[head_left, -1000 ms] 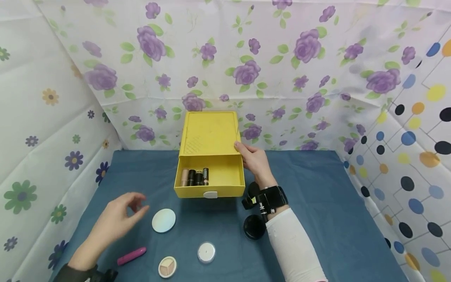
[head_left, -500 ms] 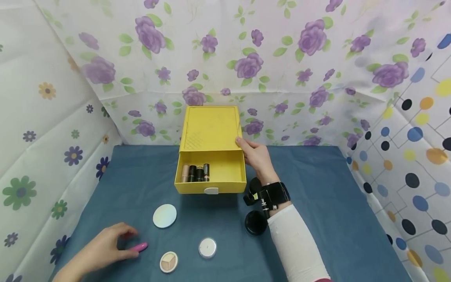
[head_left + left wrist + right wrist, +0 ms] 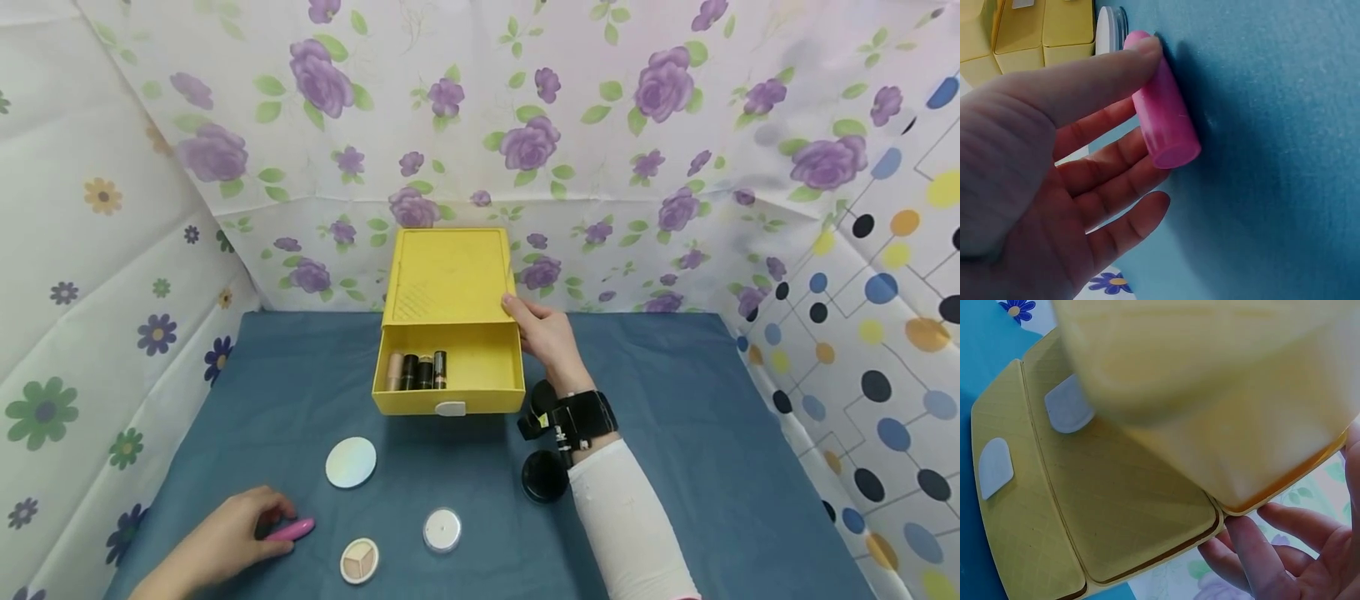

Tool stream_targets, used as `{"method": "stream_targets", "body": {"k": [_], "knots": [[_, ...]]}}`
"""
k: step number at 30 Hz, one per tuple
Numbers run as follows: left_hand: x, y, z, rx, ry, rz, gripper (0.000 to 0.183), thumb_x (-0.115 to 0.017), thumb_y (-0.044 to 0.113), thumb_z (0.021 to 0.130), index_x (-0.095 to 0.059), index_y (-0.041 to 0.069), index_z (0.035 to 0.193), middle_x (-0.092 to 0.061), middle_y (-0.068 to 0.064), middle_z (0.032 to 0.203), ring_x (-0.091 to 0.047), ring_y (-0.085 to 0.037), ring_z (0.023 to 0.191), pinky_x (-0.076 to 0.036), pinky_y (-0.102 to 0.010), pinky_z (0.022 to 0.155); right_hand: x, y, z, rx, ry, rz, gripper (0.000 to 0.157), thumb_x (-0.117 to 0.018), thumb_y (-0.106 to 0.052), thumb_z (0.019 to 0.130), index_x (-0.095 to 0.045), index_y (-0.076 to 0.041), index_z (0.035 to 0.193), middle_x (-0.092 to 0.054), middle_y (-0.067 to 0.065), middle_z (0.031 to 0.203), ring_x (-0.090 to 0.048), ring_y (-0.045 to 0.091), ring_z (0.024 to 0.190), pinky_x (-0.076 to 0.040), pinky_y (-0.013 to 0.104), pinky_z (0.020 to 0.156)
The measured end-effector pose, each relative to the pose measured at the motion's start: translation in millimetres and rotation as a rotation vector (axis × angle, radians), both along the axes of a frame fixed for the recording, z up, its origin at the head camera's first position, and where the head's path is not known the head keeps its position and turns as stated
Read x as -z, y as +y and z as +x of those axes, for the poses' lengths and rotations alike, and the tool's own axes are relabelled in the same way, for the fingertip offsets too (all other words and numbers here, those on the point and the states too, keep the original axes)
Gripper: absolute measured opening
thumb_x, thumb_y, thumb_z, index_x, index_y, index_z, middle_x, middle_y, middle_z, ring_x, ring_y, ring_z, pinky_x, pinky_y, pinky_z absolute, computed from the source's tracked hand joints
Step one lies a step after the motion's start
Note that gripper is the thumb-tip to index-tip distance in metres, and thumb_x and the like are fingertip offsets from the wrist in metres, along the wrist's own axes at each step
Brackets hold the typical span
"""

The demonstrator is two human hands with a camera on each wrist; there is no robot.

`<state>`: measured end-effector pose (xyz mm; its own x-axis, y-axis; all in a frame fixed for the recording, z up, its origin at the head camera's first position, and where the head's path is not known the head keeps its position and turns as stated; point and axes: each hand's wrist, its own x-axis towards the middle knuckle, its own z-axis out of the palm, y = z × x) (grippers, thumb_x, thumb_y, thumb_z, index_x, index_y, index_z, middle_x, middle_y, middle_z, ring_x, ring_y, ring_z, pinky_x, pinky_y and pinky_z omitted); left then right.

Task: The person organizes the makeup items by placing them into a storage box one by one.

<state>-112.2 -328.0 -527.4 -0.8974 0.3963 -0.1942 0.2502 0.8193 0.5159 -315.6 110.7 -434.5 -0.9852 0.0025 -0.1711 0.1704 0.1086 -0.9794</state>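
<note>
My left hand [image 3: 232, 529] is low at the left of the cloth, thumb and fingers pinching a glossy pink tube [image 3: 1169, 119] that tapers at one end. Its other fingers hang loosely curled beneath, as the left wrist view shows. At the centre back stands a yellow drawer box [image 3: 450, 275] with its top drawer [image 3: 483, 367] pulled out. Several small cosmetic tubes [image 3: 424, 372], beige and black, stand in the drawer's left part. My right hand [image 3: 551, 337] grips the box's right side near the front, thumb on the top edge and fingers along the side.
A pale round disc [image 3: 351, 462], a three-section concealer palette [image 3: 359, 560] and a white-lidded round jar [image 3: 442, 530] lie in front. A black round compact [image 3: 544, 477] is beside my right forearm. Two closed drawers [image 3: 1129, 506] with white pulls sit under the open one.
My left hand has come down and towards me onto the pink tube and now pinches it. My right hand keeps its hold on the drawer box. The head view has shifted slightly.
</note>
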Motion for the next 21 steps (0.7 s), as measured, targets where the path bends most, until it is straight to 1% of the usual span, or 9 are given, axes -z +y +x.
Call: {"method": "stream_targets", "body": {"k": [6,10,13,18,21], "knots": [[1.9,2.7,0.0,-0.068,-0.033,-0.024,0.024,-0.083,0.039,0.078,-0.069,0.024,0.089,-0.054,0.010,0.077,-0.048,-0.006,0.067,-0.045,-0.027,0.056,-0.2,0.4,1.2,0.000,0.002,-0.003,0.087,-0.070,-0.073,0.073,-0.058,-0.018,0.140,-0.062,0.004,0.130,-0.065,0.014,0.103,-0.056,0.038,0.089],[4.4,1.9,1.7,-0.076,0.004,-0.021,0.018,-0.081,0.036,0.080,-0.069,0.025,0.085,-0.052,0.011,0.073,-0.047,-0.005,0.063,-0.044,-0.025,0.054,-0.4,-1.6,1.6,0.006,0.014,-0.002,0.085,-0.070,-0.073,0.074,-0.059,-0.019,0.138,-0.062,0.004,0.131,-0.064,0.014,0.104,-0.056,0.038,0.089],[5.8,1.3,2.9,-0.084,0.016,-0.009,0.015,-0.079,0.035,0.082,-0.068,0.025,0.082,-0.052,0.012,0.070,-0.046,-0.003,0.061,-0.044,-0.025,0.052,-0.2,-2.5,2.0,0.016,0.012,0.002,0.086,-0.070,-0.074,0.073,-0.059,-0.019,0.138,-0.061,0.004,0.132,-0.064,0.014,0.105,-0.056,0.038,0.090],[6.0,3.3,6.2,-0.140,-0.028,0.011,0.015,-0.078,0.033,0.084,-0.067,0.024,0.083,-0.053,0.011,0.067,-0.047,-0.003,0.059,-0.044,-0.024,0.051,-0.3,-3.7,2.6,0.022,0.004,0.013,0.088,-0.069,-0.075,0.073,-0.058,-0.018,0.139,-0.060,0.004,0.133,-0.064,0.013,0.105,-0.056,0.037,0.089],[5.4,4.3,8.6,-0.173,-0.034,0.012,0.016,-0.078,0.032,0.084,-0.066,0.022,0.083,-0.054,0.010,0.066,-0.048,-0.004,0.058,-0.044,-0.024,0.051,-0.4,-4.3,2.5,0.021,0.006,0.008,0.088,-0.069,-0.075,0.073,-0.059,-0.017,0.139,-0.061,0.005,0.132,-0.064,0.013,0.104,-0.057,0.037,0.089]]}}
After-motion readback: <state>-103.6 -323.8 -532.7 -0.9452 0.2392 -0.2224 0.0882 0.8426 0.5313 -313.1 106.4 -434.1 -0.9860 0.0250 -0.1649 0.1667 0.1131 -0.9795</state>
